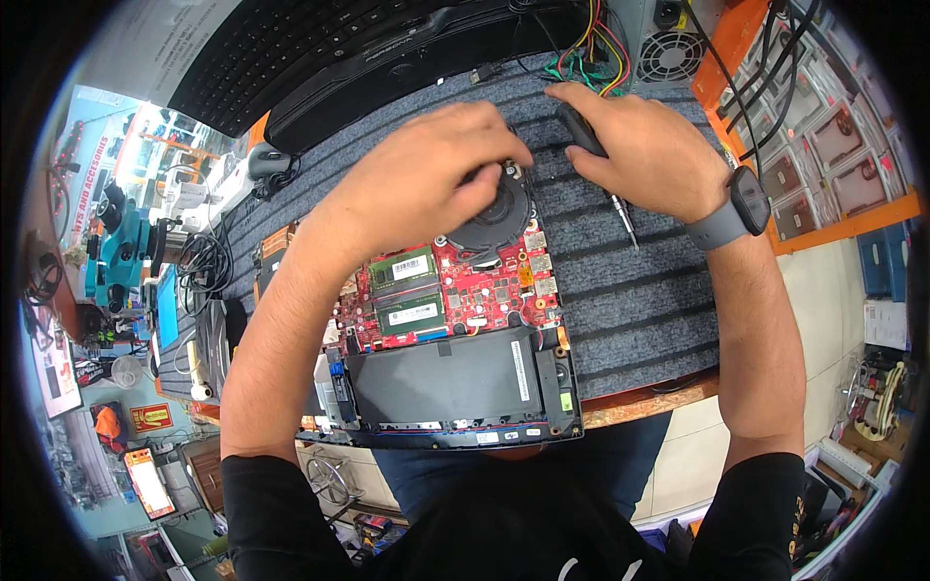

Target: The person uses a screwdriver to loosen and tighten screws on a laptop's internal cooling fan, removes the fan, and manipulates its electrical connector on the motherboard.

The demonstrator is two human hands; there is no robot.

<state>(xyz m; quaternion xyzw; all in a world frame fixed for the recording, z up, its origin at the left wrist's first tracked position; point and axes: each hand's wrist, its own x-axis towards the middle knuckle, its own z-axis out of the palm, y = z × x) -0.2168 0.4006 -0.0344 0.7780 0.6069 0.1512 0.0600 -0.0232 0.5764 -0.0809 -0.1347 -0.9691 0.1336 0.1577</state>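
When viewed from above, mat point(639, 320): grey with dark ridges, laid over bench top, under laptop and both hands.
Laptop point(484, 312): on mat in front of torso, insides bare, red circuit board showing; left part hidden behind left forearm, so long axis hard to judge.
Battery point(436, 378): black, flat, set along near edge of laptop, long axis running left to right.
Left hand point(455, 160): above far right part of laptop, directly over fan, nearer to fan than right hand. Fingers bent, thumb and forefinger close together, pointing right and down. Cannot tell if pinching some small part or only touching fan's edge; contact hidden by fingers.
Right hand point(644, 145): beyond right edge of laptop, above mat. Thumb and fingers closed round screwdriver handle, forefinger stretched along far end.
Fan point(489, 230): round, black, seated in far right area of laptop; partly covered by left hand, to left of screwdriver.
Screwdriver point(581, 131): dark handle, silver shaft; long axis slanting toward wearer and slightly right. Tip clear of laptop, angled away from fan.
Memory sticks point(412, 315): two, green, between fan and battery, left of both hands.
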